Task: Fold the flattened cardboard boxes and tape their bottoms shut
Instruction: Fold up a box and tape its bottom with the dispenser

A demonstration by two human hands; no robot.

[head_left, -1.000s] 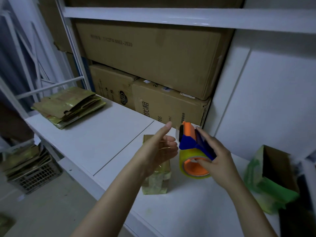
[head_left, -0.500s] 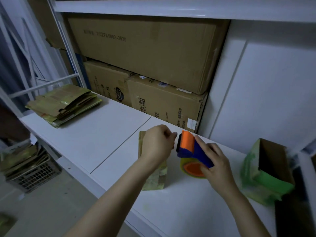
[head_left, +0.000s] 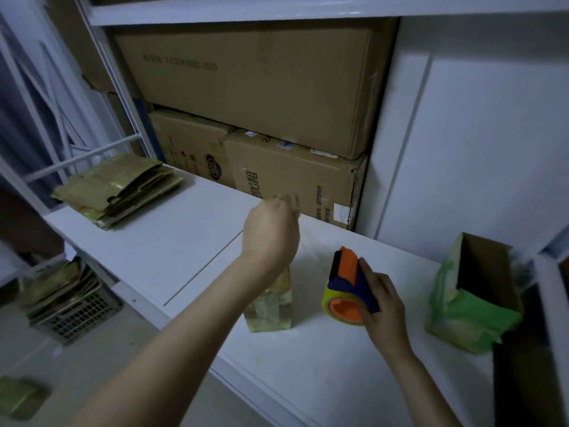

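White laminate shelf-top [head_left: 172, 251] in a dim storeroom serves as the bench. Near its front edge stands the small yellow-green printed cardboard box [head_left: 269, 306], upright and already erected. Its upper end is hidden behind the left forearm, so I cannot confirm how the flaps lie. The left hand [head_left: 271, 232] is raised above the box, fingers clenched as in a pinch. A faint glossy band runs from it toward the dispenser; I take this to be a strip of clear tape [head_left: 314, 241], though the light leaves it unconfirmed. The right hand [head_left: 381, 306] grips the orange-and-blue handheld tape dispenser with its yellowish roll [head_left: 346, 288], which rests on the shelf-top just beside the box. Risks noted: the box is light, narrow and unheld, so a sideways tug on the strip could tip or slide it. A slack strip could fold onto itself or catch the shelf-top. Flaps not pressed flush before taping would leave a gapped seam. Further out, an open green-and-brown cardboard carton [head_left: 474, 297] sits at far right, near enough for the right arm to knock it. A stack of flattened yellow-green boxes [head_left: 120, 186] lies well apart at left rear, large brown shipping cartons [head_left: 246, 87] stand behind, and a dark plastic crate [head_left: 77, 315] of more flats sits below.
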